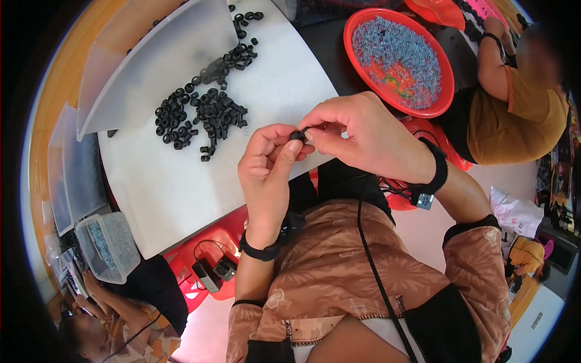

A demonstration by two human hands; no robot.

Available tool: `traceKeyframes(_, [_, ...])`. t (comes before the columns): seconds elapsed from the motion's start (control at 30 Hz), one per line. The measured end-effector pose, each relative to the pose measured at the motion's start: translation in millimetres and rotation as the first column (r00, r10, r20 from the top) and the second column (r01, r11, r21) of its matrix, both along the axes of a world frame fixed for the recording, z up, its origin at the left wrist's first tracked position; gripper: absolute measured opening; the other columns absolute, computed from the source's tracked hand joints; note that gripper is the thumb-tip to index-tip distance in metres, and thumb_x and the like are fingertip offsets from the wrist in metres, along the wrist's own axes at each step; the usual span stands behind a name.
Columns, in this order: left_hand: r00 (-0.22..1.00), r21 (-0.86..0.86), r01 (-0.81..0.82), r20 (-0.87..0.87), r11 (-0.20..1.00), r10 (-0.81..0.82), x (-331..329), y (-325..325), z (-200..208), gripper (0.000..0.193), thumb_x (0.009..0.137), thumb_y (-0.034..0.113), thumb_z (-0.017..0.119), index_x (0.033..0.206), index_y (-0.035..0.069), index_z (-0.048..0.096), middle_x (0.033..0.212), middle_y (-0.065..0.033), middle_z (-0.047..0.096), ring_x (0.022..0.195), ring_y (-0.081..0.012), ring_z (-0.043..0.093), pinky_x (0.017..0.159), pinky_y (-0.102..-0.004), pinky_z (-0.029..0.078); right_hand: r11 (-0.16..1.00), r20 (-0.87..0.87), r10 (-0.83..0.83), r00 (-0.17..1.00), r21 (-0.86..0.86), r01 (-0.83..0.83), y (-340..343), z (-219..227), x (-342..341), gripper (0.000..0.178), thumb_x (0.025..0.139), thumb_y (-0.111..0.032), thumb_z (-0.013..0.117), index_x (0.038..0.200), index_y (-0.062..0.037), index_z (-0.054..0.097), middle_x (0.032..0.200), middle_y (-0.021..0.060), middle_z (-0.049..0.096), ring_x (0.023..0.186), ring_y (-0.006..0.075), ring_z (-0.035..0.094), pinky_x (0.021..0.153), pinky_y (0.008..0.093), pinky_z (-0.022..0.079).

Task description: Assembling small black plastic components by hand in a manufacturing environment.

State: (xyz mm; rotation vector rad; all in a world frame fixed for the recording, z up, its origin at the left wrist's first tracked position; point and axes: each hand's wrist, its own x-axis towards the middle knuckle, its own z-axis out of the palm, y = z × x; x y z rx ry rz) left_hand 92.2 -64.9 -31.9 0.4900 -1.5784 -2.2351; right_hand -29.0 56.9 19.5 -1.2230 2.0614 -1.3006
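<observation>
Over the near right edge of the white table (145,206), my two hands meet around small black parts. My left hand (268,163) pinches a small round black part (296,136) between thumb and fingers. Thumb and forefinger of my right hand (357,130) close on a second small dark piece (306,131) touching it; its exact shape is too small to tell. On the table lie a loose group of black ring-shaped parts (172,118) and, beside it, a denser pile of small black cylindrical parts (221,115).
A translucent plastic bin (163,60) stands on the table's far left. At upper right is a red basin (448,78) of small bluish pieces. A clear tub (124,242) sits lower left near a co-worker (115,314); another person (514,115) sits at right.
</observation>
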Motion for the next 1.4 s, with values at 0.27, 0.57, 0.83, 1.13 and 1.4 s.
traceKeyframes(0.27, [0.998, -0.143, -0.051, 0.021, 0.988, 0.055, -2, 6, -5, 0.018, 0.09, 0.005, 0.061, 0.105, -0.004, 0.057, 0.093, -0.0081, 0.064, 0.079, -0.0131, 0.062, 0.074, -0.026, 0.05, 0.993, -0.217, 0.091, 0.972, 0.087, -0.073, -5, 4, -9, 0.016, 0.074, -0.009, 0.062, 0.079, 0.0054, 0.066, 0.066, 0.0204, 0.061, 0.058, 0.0314, 0.062, 0.055, 0.0343, 0.049])
traceKeyframes(0.57, [0.999, 0.011, 0.054, 0.001, 0.998, -0.054, -4, -6, -6, 0.017, 0.092, 0.004, 0.057, 0.107, -0.003, 0.055, 0.095, -0.0116, 0.066, 0.082, -0.0175, 0.066, 0.076, -0.0272, 0.051, 0.968, 0.194, 0.137, 0.971, 0.18, -0.173, -7, 11, -27, 0.018, 0.076, -0.011, 0.061, 0.083, 0.0039, 0.069, 0.064, 0.0094, 0.066, 0.058, 0.0116, 0.063, 0.055, 0.0236, 0.048])
traceKeyframes(0.83, [0.999, 0.012, 0.038, -0.001, 0.999, -0.038, -4, -5, -8, 0.016, 0.091, 0.002, 0.057, 0.107, -0.002, 0.056, 0.094, -0.0112, 0.066, 0.081, -0.0169, 0.065, 0.077, -0.0269, 0.051, 0.966, 0.134, 0.119, 0.984, 0.215, -0.145, -11, 17, -23, 0.019, 0.073, -0.009, 0.062, 0.08, 0.0071, 0.067, 0.067, 0.0169, 0.066, 0.063, 0.0204, 0.068, 0.06, 0.0282, 0.051])
traceKeyframes(1.13, [0.996, -0.16, -0.074, 0.035, 0.984, 0.081, -7, 11, -9, 0.012, 0.089, -0.003, 0.058, 0.101, -0.005, 0.056, 0.089, -0.0079, 0.064, 0.081, -0.0127, 0.063, 0.074, -0.024, 0.051, 0.953, -0.106, 0.204, 0.973, 0.249, -0.173, -12, 7, -24, 0.017, 0.076, -0.009, 0.063, 0.085, 0.0057, 0.067, 0.063, 0.0146, 0.063, 0.054, 0.0175, 0.062, 0.054, 0.0259, 0.047])
traceKeyframes(1.4, [0.986, -0.16, -0.146, 0.052, 0.976, 0.156, -9, 14, -8, 0.011, 0.09, -0.003, 0.057, 0.1, -0.005, 0.056, 0.087, -0.0071, 0.063, 0.078, -0.0113, 0.061, 0.073, -0.0229, 0.049, 0.985, -0.03, -0.008, 1.0, 0.174, 0.013, -13, -2, -13, 0.019, 0.072, -0.014, 0.064, 0.077, 0.004, 0.068, 0.068, 0.0203, 0.063, 0.064, 0.0334, 0.065, 0.063, 0.0342, 0.052])
